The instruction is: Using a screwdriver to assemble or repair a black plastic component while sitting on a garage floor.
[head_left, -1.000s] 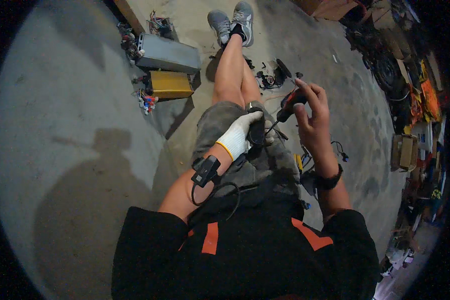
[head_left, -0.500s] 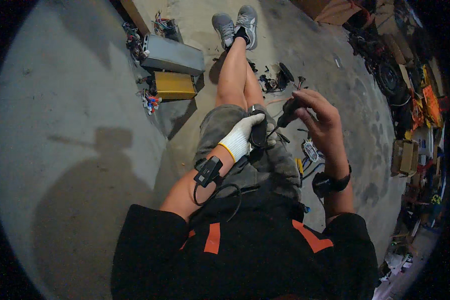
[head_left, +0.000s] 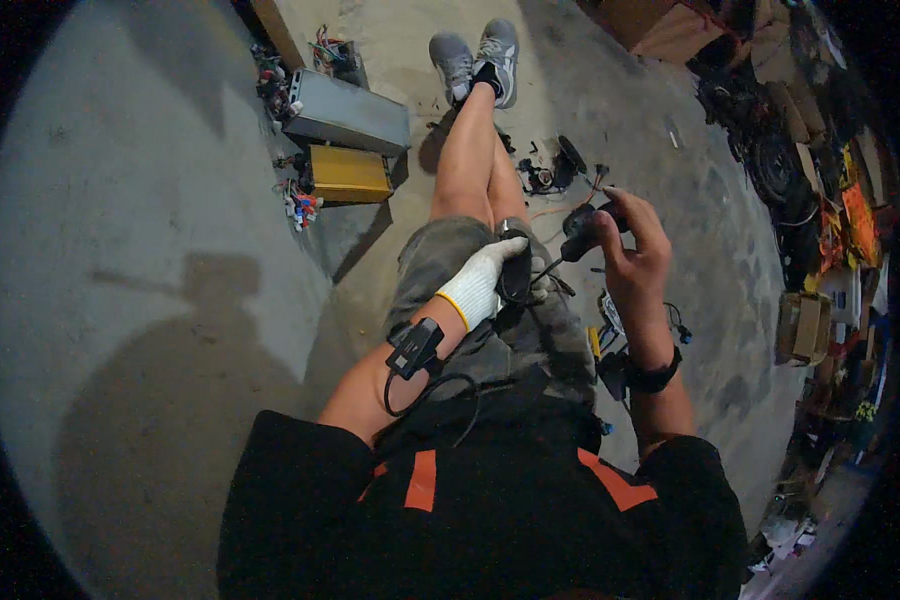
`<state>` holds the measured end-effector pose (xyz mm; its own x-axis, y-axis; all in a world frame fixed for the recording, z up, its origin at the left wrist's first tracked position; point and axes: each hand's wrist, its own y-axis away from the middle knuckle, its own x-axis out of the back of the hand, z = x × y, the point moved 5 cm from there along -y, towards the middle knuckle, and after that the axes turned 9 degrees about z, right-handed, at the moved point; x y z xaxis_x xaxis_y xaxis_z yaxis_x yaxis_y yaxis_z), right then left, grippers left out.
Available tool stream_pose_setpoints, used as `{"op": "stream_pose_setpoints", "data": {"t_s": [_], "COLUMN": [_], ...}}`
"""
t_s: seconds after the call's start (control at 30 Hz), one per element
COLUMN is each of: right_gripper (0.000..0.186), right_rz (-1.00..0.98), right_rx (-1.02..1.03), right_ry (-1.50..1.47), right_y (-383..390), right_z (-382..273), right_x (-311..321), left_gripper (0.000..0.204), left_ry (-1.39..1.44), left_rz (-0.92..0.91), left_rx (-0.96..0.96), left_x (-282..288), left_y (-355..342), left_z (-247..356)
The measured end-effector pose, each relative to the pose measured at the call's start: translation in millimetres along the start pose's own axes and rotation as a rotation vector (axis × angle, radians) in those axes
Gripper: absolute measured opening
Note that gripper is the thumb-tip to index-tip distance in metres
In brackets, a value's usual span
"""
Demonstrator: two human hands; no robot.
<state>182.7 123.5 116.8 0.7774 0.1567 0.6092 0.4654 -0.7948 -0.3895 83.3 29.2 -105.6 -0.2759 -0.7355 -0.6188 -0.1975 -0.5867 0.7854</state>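
Oblong black part (head_left: 516, 274), rounded, dark-handled screwdriver (head_left: 578, 246)

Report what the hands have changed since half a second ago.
The right hand has turned and spread wider about the screwdriver; whether it still touches is unclear. The gloved left hand stays clasped on the dark oblong part, the screwdriver still slanting toward it.

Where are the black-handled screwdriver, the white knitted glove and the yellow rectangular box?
Black-handled screwdriver (head_left: 577, 245), head view: lower handle.
White knitted glove (head_left: 477, 281), head view: its back.
Yellow rectangular box (head_left: 348, 174), head view: broad face.
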Motion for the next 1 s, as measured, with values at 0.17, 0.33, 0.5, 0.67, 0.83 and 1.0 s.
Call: {"op": "stream_pose_setpoints", "data": {"t_s": [0.17, 0.33, 0.5, 0.67, 0.83, 1.0], "right_gripper": [0.034, 0.034, 0.040, 0.044, 0.045, 0.043], "right_rz": [-0.159, -0.082, -0.109, -0.232, -0.146, -0.306], "right_rx": [0.090, 0.098, 0.074, 0.206, 0.186, 0.040], "right_ry": [-0.263, -0.086, -0.258, -0.124, -0.081, -0.308], "right_y": [-5, 3, 0, 2, 1, -2], "right_z": [-10, -9, -5, -12, -17, 2], "right_x": [-1, -9, -11, 1, -6, -11], "left_gripper": [0.028, 0.031, 0.026, 0.029, 0.028, 0.033], "left_ry": [0.039, -0.012, 0.008, 0.006, -0.015, -0.033], "left_rz": [-0.043, 0.032, -0.086, -0.007, -0.041, -0.081], "left_rx": [0.012, -0.032, 0.013, -0.050, -0.043, -0.025], "left_x": [0, -1, -3, 1, -2, 0], "left_y": [3, 6, 7, 2, 7, 1], "left_z": [2, 2, 3, 3, 3, 2]}}
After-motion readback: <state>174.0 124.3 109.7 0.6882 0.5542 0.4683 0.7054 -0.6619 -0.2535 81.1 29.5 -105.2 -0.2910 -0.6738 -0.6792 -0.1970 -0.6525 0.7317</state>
